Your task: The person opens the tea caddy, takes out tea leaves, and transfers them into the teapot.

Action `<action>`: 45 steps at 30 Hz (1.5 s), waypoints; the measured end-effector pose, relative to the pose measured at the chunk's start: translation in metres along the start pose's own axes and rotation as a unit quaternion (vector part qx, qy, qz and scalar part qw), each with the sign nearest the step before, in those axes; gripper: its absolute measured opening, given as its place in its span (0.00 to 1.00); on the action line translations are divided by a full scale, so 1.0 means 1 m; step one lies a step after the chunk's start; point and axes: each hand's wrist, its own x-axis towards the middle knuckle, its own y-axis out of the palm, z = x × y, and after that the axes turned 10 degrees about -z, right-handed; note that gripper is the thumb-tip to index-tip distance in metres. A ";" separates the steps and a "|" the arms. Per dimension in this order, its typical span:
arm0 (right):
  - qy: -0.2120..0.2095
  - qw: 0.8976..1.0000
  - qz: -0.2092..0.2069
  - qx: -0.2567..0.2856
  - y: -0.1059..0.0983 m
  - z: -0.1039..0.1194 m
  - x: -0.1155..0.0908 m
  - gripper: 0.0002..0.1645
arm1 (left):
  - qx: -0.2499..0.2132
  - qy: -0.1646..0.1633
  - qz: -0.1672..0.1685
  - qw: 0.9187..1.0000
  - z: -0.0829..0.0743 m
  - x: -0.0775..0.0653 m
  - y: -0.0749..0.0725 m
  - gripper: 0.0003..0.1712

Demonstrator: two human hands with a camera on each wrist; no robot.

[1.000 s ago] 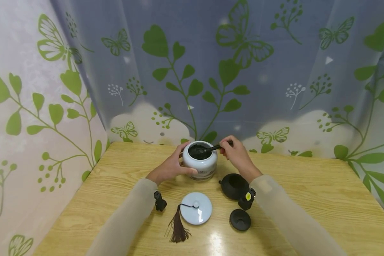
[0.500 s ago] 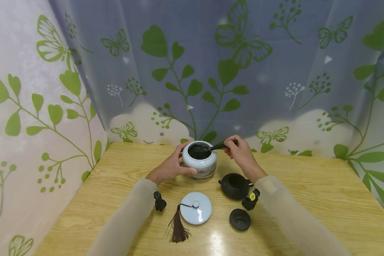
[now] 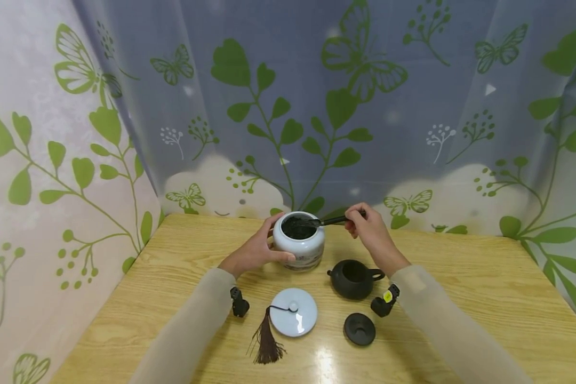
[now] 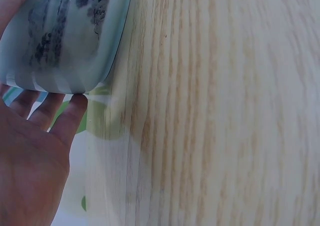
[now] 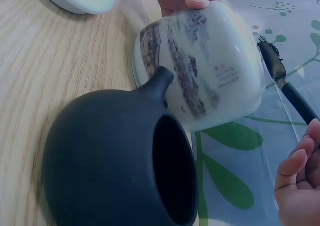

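Note:
A white porcelain jar with a painted pattern [image 3: 300,250] stands at the back of the table, dark loose tea leaves [image 3: 297,229] inside it. My left hand [image 3: 254,249] grips its left side, thumb in front and fingers round behind. With thumb and fingers, my right hand [image 3: 372,232] pinches the black handle of a tea scoop [image 3: 335,220]. Its head lies over the jar's mouth. In the right wrist view that scoop head [image 5: 272,58] carries dark leaves, just beyond the jar's rim. Nearer to me, below my right hand, sits an uncovered black teapot [image 3: 345,285].
In front of the jar lies its pale lid [image 3: 293,320] with a brown tassel [image 3: 269,346]. The small black teapot lid [image 3: 359,329] rests in front of the pot. A patterned curtain [image 3: 288,106] hangs along the table's back edge.
My right hand has moved right, drawing the scoop from deeper inside the jar up towards the rim. The left hand and jar stay where they were.

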 end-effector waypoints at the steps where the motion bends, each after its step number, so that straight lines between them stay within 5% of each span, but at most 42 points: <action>1: 0.000 1.000 0.000 0.000 -0.002 0.000 0.000 0.16 | -0.001 0.000 0.000 1.000 0.000 0.000 0.000 0.69; 45: -0.003 1.000 0.006 -0.022 -0.086 -0.030 -0.034 0.17 | 0.008 -0.002 0.001 1.000 0.000 0.000 -0.001 0.69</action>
